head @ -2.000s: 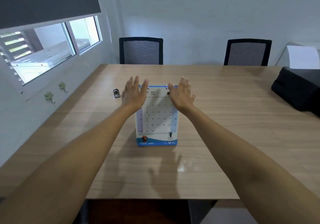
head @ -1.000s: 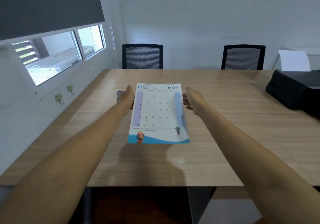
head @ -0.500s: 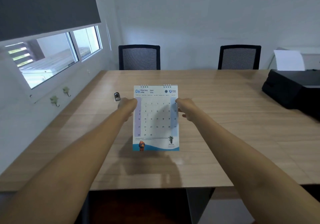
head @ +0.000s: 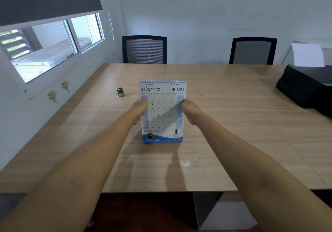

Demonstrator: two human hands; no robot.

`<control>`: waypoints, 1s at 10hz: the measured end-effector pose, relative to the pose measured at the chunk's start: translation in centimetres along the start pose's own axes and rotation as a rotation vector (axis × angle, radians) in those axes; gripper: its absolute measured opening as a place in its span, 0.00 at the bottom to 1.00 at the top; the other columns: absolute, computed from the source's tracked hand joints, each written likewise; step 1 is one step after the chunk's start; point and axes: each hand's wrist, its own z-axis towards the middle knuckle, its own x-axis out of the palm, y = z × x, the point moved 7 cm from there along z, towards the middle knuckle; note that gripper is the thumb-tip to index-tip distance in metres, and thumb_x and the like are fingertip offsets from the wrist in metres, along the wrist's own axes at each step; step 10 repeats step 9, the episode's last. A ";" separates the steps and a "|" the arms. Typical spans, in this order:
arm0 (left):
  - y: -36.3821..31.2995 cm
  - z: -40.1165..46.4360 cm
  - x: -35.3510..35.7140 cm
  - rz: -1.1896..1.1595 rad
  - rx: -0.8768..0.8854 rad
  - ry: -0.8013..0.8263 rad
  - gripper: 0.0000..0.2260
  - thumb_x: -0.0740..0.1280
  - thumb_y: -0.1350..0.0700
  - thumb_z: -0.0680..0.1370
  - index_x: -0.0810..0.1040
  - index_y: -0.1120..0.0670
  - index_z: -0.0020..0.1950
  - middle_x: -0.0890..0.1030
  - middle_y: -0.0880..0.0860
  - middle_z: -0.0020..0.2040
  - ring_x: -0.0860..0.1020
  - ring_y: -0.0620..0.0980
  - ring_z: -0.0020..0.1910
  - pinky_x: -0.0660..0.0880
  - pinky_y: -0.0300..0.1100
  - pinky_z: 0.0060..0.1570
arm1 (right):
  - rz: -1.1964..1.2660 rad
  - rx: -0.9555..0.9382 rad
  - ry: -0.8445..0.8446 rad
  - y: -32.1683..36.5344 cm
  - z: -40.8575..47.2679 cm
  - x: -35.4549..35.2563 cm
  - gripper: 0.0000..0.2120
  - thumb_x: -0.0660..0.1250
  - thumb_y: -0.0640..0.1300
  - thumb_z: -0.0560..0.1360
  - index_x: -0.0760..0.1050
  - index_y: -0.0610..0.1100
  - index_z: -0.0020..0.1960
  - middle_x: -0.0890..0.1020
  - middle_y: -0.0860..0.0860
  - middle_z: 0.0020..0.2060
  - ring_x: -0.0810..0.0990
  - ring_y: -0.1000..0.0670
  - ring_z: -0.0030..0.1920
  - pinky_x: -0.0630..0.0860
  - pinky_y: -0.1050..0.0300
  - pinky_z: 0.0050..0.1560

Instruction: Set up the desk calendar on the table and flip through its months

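On a bare stretch of the wooden table, a June desk calendar stands upright, near the front edge, left hand and right hand pinching its side edges, apparently to steady it; a small metal clip sits well clear

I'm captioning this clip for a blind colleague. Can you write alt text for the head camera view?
Two bare hands, left hand and right hand, hold a desk calendar by its side edges, upright on a wooden table, showing June. Two black chairs stand beyond.
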 end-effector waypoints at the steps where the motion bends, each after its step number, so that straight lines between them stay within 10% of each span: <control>1: 0.0 0.9 0.2 0.068 0.068 -0.030 0.15 0.51 0.55 0.82 0.70 0.54 0.65 0.75 0.54 0.63 0.72 0.53 0.58 0.69 0.47 0.51 | -0.010 -0.025 -0.015 -0.1 0.3 0.0 0.18 0.49 0.35 0.79 0.67 0.37 0.66 0.73 0.41 0.64 0.71 0.45 0.55 0.68 0.52 0.56; 4: 6.9 0.4 1.4 0.405 0.061 -0.039 0.29 0.50 0.49 0.80 0.45 0.53 0.79 0.57 0.55 0.79 0.62 0.59 0.75 0.60 0.53 0.73 | -0.078 -0.083 0.036 -6.3 0.2 2.9 0.21 0.54 0.40 0.80 0.56 0.43 0.72 0.69 0.46 0.67 0.71 0.44 0.63 0.73 0.58 0.54; 5: 10.5 -0.5 2.3 0.664 0.047 0.006 0.28 0.50 0.51 0.83 0.42 0.58 0.79 0.49 0.57 0.80 0.53 0.59 0.78 0.52 0.50 0.75 | -0.277 -0.053 0.041 -10.8 0.1 4.0 0.24 0.57 0.44 0.79 0.57 0.40 0.72 0.66 0.43 0.71 0.67 0.41 0.70 0.71 0.45 0.68; 7: 17.9 -0.7 3.6 0.988 0.024 0.130 0.29 0.45 0.46 0.82 0.40 0.56 0.79 0.43 0.54 0.80 0.43 0.54 0.79 0.44 0.55 0.76 | -0.830 0.050 0.150 -18.2 -1.0 5.1 0.33 0.48 0.55 0.81 0.39 0.40 0.78 0.43 0.43 0.78 0.44 0.41 0.78 0.48 0.44 0.78; 10: 20.4 -0.8 4.4 1.068 0.112 0.108 0.28 0.43 0.44 0.81 0.43 0.52 0.79 0.41 0.52 0.80 0.39 0.51 0.79 0.39 0.56 0.76 | -0.966 -0.027 0.140 -20.7 -1.7 5.8 0.33 0.44 0.58 0.81 0.37 0.42 0.78 0.40 0.45 0.78 0.38 0.43 0.78 0.41 0.44 0.78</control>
